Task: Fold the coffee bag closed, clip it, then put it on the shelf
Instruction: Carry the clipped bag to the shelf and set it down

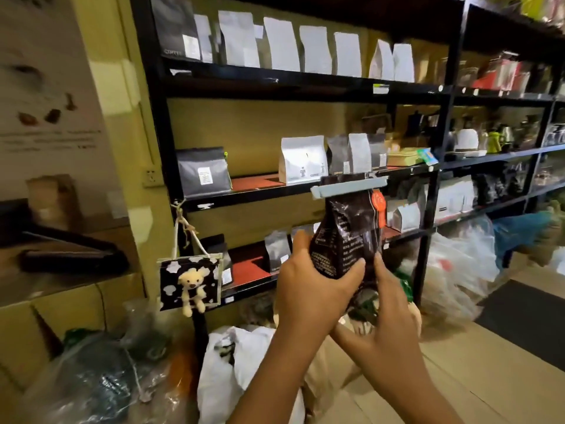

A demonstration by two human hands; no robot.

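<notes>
A tall black metal shelving unit fills the centre and right of the frame, its tiers lined with white and grey pouches. Behind it runs a yellowish wall. At lower left sit cardboard boxes and plastic bags. Pale floor shows lower right, with a dark mat.
</notes>
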